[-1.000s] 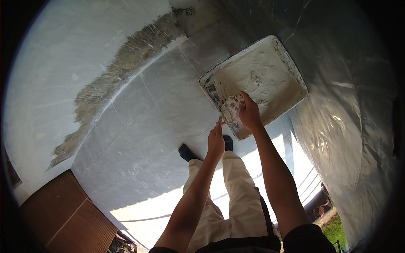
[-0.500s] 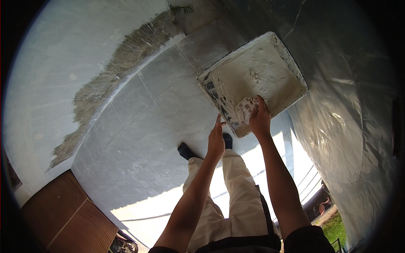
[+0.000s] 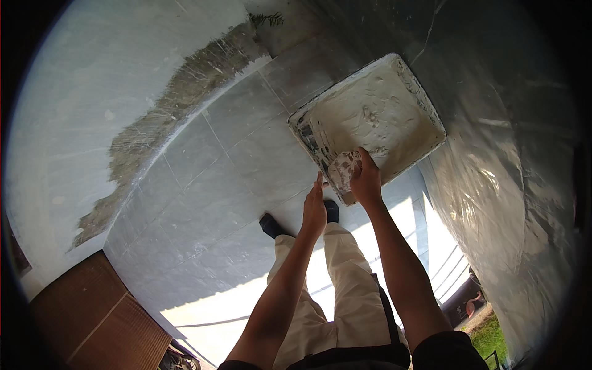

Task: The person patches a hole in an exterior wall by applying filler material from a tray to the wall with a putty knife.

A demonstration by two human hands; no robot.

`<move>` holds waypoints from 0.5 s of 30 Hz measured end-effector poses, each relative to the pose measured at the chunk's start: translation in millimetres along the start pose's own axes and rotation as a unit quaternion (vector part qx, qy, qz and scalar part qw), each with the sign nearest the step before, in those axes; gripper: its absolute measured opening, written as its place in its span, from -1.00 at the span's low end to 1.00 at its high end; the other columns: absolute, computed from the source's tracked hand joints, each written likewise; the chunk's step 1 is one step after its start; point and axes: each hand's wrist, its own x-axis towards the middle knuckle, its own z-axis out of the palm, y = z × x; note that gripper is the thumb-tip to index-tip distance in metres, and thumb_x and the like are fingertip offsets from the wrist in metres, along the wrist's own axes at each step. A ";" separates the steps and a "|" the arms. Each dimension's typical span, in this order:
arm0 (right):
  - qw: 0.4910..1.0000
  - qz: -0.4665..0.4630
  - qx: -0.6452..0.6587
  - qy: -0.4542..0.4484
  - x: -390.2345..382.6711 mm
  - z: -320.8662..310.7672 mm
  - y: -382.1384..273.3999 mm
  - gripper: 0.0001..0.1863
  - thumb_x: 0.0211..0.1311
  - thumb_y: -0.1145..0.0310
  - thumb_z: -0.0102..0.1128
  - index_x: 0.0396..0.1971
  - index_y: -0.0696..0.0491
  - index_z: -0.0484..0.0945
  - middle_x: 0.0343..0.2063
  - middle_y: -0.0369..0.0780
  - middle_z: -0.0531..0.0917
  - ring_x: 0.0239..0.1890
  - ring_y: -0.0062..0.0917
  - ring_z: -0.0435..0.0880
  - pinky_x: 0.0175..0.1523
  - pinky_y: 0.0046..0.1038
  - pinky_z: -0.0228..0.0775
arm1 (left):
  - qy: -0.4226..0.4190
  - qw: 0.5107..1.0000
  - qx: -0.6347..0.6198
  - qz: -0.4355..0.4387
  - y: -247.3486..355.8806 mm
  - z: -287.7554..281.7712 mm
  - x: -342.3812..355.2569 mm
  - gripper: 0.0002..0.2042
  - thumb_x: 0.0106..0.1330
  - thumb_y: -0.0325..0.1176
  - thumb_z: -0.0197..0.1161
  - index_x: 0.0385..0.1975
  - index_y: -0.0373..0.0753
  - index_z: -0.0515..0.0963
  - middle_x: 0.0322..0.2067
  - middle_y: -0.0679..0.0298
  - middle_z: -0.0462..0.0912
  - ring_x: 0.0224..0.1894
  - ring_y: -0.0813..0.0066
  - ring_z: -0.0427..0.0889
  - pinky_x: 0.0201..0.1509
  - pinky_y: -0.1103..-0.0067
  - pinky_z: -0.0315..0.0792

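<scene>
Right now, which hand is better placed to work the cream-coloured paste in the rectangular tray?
Likely the right hand, which holds a flat, paste-smeared tool over the tray; the left hand, by the tray's edge, shows no tool.

Both bare arms come in from the near side and reach toward the far side, the left forearm (image 3: 277, 302) slanting right as it goes out and the right forearm (image 3: 404, 265) slanting left, so that the two hands draw near each other without touching. The left hand (image 3: 315, 208) points away with its fingers nearly straight and close together, its thumb out to the right, though whether it grips is unclear. The right hand (image 3: 366, 179), to the right and slightly farther out, is closed in a grip, its index finger extended toward the far side.
</scene>
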 end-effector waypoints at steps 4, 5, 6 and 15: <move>0.995 0.060 0.024 -0.072 6.2 -9.4 -3.7 -0.48 0.19 0.61 0.01 0.21 0.10 0.36 -0.10 0.11 0.61 -0.04 -0.02 0.61 0.08 -0.20 0.43 | -0.017 1.000 0.008 0.003 1.9 -6.8 0.3 -0.34 0.55 0.08 -0.50 0.42 -0.30 0.11 0.16 -0.20 0.47 0.32 0.00 0.34 0.40 0.38 0.10; 0.996 0.056 0.029 -0.071 7.6 -10.5 -6.7 -0.48 0.19 0.61 0.01 0.21 0.10 0.36 -0.10 0.11 0.61 -0.04 -0.02 0.61 0.08 -0.20 0.43 | -0.023 1.000 0.013 -0.004 1.2 -9.6 0.8 -0.34 0.55 0.08 -0.48 0.41 -0.31 0.11 0.15 -0.22 0.48 0.32 0.00 0.34 0.40 0.37 0.10; 0.994 0.058 0.039 -0.078 7.6 -10.7 -9.1 -0.49 0.18 0.60 0.00 0.19 0.11 0.37 -0.14 0.11 0.62 -0.05 -0.02 0.62 0.05 -0.18 0.44 | -0.019 1.000 0.017 0.001 0.6 -12.8 0.1 -0.34 0.55 0.08 -0.48 0.41 -0.31 0.11 0.15 -0.22 0.48 0.32 0.00 0.34 0.40 0.37 0.10; 0.992 0.015 0.055 -0.115 17.0 -32.0 -24.6 -0.48 0.19 0.56 0.07 0.21 0.03 0.39 -0.19 0.04 0.64 -0.17 -0.16 0.65 -0.02 -0.29 0.46 | -0.005 0.989 0.119 0.092 35.0 -44.6 -8.3 -0.35 0.55 0.07 -0.51 0.41 -0.31 0.08 0.12 -0.19 0.51 0.31 -0.05 0.35 0.40 0.30 0.11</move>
